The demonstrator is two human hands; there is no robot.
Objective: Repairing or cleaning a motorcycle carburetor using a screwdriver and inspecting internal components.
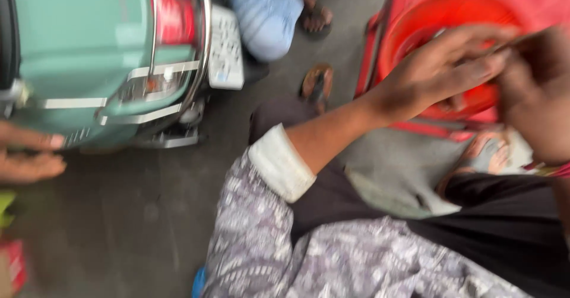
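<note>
Blurrily, at the far left edge, another person's hand (27, 155) reaches in, fingers stretched out flat toward the tail of a pale green scooter (83, 48). That scooter fills the upper left, with chrome trim, a red tail light (174, 14) and a white number plate (224, 47) on its rear. Below it lies bare grey floor (130, 215).

Further right, at the top, someone sits in light blue trousers (264, 13), with a sandalled foot (314, 18) beside them; a second sandal (316, 84) lies lower on the floor.

Through the middle, the wearer's left arm runs up and to the right, in a grey patterned sleeve with a rolled white cuff (280, 162). Black trousers cover the lap, and a grey rag (398, 179) lies across it.

At the upper right, the left hand (442, 72) has its grip pressed together, fingertips pinching a small thin item that is too blurred to name. The right hand (537, 90) meets it there; a thin metal tool (522, 38) pokes out beside its fingers, but whether the grip is closed on it I cannot tell. Both hands hover in front of a round red tub (439, 13), which sits on a red frame (415, 123).
</note>
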